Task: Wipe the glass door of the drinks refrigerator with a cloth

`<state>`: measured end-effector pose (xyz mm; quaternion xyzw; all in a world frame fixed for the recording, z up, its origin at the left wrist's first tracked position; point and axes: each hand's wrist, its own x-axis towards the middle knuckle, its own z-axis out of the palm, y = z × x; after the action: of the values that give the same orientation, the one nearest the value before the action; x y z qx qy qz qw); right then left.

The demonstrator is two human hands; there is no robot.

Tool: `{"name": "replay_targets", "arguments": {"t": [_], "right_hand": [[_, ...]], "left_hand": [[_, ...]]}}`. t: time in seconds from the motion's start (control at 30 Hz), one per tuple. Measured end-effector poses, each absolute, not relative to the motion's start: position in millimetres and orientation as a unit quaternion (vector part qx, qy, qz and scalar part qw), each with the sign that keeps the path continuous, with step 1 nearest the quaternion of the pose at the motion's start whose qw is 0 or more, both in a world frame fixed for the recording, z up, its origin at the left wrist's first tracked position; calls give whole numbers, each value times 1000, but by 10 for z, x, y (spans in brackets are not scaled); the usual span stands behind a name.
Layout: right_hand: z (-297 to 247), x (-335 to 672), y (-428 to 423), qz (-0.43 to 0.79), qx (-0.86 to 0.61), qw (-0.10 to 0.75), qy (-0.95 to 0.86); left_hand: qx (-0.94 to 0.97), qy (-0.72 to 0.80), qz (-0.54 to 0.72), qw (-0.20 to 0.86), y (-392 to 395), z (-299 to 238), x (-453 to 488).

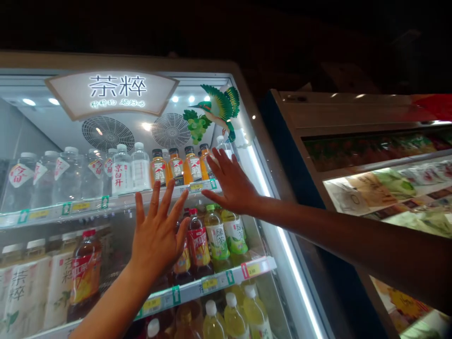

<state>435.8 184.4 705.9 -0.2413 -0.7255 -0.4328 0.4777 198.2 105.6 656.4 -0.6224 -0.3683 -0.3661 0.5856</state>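
A lit drinks fridge with a glass door (pixel 52 179) fills the left of the head view. My left hand (pixel 157 233) is raised with fingers spread, flat against the glass in front of red-capped tea bottles (pixel 198 245). My right hand (pixel 231 181) is also spread flat on the glass, at the right end of the top shelf rail (pixel 88 205), near orange-label bottles (pixel 175 165). Neither hand holds anything. Green-label bottles (pixel 226 233) stand just below my right hand.
Clear water bottles (pixel 122 172) line the top shelf; yellow drinks (pixel 233 320) sit on the lowest one. A white sign with characters (pixel 113 92) and a bird sticker (pixel 219 106) mark the top. A second lit chiller with packaged goods (pixel 384 183) stands to the right.
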Motion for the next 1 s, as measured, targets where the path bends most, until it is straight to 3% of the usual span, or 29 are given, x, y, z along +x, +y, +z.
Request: {"name": "replay_targets", "arguments": {"t": [0.2, 0.4, 0.47, 0.67, 0.73, 0.87, 1.0], "right_hand": [[6247, 3872, 1555, -476, -93, 357, -799], [7151, 3132, 1452, -441, -226, 459, -737], [7088, 2895, 1351, -443, -222, 452, -742], [6220, 2499, 1058, -445, -57, 322, -834], [6447, 2356, 1074, -449, -68, 331, -827], [7191, 1890, 1093, -441, -179, 430, -768], [6967, 1413, 965, -447, -133, 410, -784]], "left_hand": [[-623, -367, -346, 598, 887, 6488, 1467], [-604, -387, -359, 597, 668, 6615, 975], [-601, -395, -359, 595, 572, 6620, 774], [-600, -409, -332, 602, 331, 6534, -13], [-596, -412, -324, 608, 281, 6544, -256], [-584, -423, -325, 612, 205, 6605, -618], [-592, -415, -331, 606, 128, 6592, -889]]}}
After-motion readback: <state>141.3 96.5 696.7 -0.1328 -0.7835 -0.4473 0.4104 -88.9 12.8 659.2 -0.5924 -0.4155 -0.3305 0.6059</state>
